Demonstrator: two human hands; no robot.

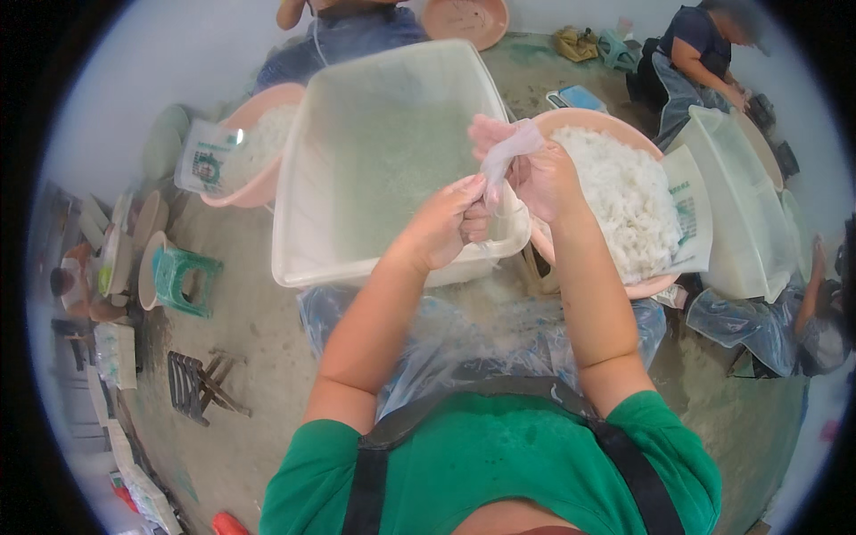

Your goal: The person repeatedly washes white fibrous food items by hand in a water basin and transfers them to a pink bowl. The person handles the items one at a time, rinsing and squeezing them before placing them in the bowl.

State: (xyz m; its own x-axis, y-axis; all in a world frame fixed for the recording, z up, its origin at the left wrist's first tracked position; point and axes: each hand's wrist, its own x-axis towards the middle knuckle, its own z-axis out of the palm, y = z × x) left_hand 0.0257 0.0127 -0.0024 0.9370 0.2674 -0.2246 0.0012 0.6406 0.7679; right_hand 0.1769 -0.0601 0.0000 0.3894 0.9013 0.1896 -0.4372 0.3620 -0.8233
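A thin, wet, translucent whitish strip (511,148) stretches between my hands above the near right corner of a large white plastic tub (321,273). My left hand (451,224) pinches its lower end, fingers curled. Across the fingers and thumb of my right hand (552,175) runs the upper part, with several of those fingers stretched out. Cloudy water (394,167) fills the bottom of the tub. To the right stands a pink basin (568,119) heaped with white, wet, stringy material (618,200); a printed plastic sheet (692,207) lies over its right rim.
Left of the tub is another pink basin (231,195) with similar white material. A green stool (187,281) and a folding stool (200,388) stand on the floor at left. A translucent tub (729,207) stands at right. Several other people sit around, one (702,60) at the upper right.
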